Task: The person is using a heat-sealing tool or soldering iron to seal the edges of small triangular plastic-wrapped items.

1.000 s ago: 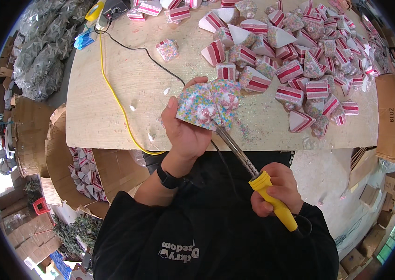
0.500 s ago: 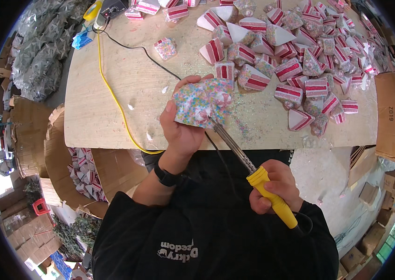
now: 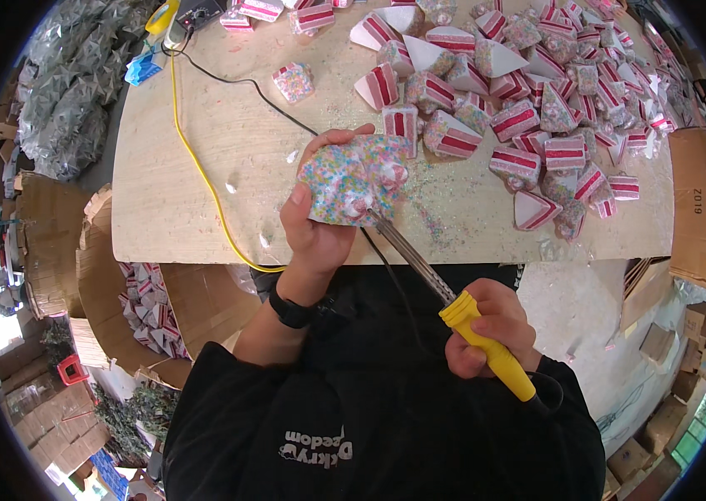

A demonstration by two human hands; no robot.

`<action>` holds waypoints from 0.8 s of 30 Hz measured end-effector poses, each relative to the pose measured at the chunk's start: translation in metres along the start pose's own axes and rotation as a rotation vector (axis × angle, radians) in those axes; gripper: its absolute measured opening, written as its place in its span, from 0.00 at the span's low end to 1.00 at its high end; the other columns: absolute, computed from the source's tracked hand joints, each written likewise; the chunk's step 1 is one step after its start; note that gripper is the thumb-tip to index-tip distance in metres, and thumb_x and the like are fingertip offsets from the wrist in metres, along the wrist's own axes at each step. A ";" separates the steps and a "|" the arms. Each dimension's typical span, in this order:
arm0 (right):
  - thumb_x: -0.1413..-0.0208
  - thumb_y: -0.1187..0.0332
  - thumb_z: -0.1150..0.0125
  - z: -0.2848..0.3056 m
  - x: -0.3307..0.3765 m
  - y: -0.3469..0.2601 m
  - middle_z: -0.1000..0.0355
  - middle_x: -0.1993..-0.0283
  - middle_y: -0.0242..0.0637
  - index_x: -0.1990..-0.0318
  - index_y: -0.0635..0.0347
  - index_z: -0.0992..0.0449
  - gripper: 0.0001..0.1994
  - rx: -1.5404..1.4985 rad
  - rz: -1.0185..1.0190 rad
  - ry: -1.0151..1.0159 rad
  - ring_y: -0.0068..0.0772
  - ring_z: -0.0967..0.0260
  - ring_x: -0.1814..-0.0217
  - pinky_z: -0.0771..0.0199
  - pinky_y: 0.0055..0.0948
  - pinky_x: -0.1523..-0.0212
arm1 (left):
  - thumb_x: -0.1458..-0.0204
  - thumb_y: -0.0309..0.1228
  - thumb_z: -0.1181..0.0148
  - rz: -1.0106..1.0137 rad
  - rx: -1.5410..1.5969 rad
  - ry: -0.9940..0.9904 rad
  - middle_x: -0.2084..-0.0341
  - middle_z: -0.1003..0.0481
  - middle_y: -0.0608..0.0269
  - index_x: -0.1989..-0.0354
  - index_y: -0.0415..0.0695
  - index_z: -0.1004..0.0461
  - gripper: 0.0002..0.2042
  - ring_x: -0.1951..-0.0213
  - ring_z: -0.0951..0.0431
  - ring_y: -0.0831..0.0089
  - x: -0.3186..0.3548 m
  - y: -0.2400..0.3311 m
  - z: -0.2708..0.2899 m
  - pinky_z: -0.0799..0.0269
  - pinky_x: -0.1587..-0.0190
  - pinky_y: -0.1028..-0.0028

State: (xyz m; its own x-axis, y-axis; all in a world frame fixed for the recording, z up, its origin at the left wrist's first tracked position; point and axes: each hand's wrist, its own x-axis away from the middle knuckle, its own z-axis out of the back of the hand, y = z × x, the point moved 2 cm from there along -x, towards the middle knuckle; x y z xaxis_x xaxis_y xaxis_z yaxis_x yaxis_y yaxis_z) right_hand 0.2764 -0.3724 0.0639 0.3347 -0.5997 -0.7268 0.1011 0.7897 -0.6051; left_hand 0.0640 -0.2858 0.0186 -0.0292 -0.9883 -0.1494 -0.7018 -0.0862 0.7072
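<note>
Sprinkled piece (image 3: pixel 351 179) (black cable (image 3: pixel 251 81) beneath) near cake slices (image 3: pixel 559 113).

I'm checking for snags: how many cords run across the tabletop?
2: a yellow cord on the left, and a black cord running from upper left to behind the left hand. More may hide under the cake-shaped pieces.

The yellow handle (image 3: pixel 508 372) looks smooth plastic, the shaft (image 3: pixel 413 255) glossy metal, the cake piece (image 3: pixel 338 179) rough, the tabletop (image 3: pixel 153 188) matt wood.
</note>
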 end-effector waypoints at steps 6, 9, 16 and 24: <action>0.42 0.62 0.41 -0.002 0.005 0.002 0.29 0.64 0.55 0.57 0.60 0.35 0.14 -0.023 -0.016 0.055 0.39 0.29 0.70 0.30 0.27 0.69 | 0.47 0.62 0.53 0.009 0.008 -0.009 0.36 0.40 0.36 0.37 0.41 0.41 0.39 0.36 0.35 0.48 0.000 -0.001 0.000 0.38 0.35 0.54; 0.41 0.62 0.41 0.000 0.008 0.001 0.29 0.64 0.57 0.56 0.61 0.35 0.15 -0.006 -0.041 0.059 0.39 0.28 0.70 0.29 0.26 0.70 | 0.47 0.62 0.54 0.029 0.032 -0.011 0.36 0.40 0.36 0.37 0.40 0.41 0.39 0.36 0.35 0.47 0.001 -0.002 0.001 0.39 0.35 0.54; 0.37 0.62 0.46 -0.004 0.014 -0.002 0.31 0.62 0.60 0.54 0.66 0.38 0.16 0.018 -0.083 0.119 0.37 0.30 0.75 0.28 0.27 0.76 | 0.42 0.58 0.61 0.191 0.293 0.181 0.43 0.30 0.42 0.39 0.38 0.36 0.35 0.40 0.31 0.49 0.006 -0.011 0.003 0.34 0.40 0.50; 0.35 0.59 0.49 -0.005 0.020 0.003 0.32 0.62 0.59 0.49 0.64 0.40 0.18 -0.118 -0.198 0.235 0.35 0.34 0.78 0.29 0.25 0.77 | 0.42 0.60 0.64 0.382 0.420 0.369 0.44 0.28 0.50 0.39 0.41 0.33 0.36 0.43 0.28 0.50 0.005 -0.009 -0.001 0.32 0.46 0.44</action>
State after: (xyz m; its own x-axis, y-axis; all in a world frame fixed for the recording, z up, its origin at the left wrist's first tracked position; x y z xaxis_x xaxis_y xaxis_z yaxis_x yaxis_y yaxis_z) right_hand 0.2785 -0.3827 0.0454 0.0930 -0.7642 -0.6382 0.0282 0.6428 -0.7655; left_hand 0.0713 -0.2901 0.0119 -0.1377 -0.9242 0.3562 -0.9098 0.2602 0.3233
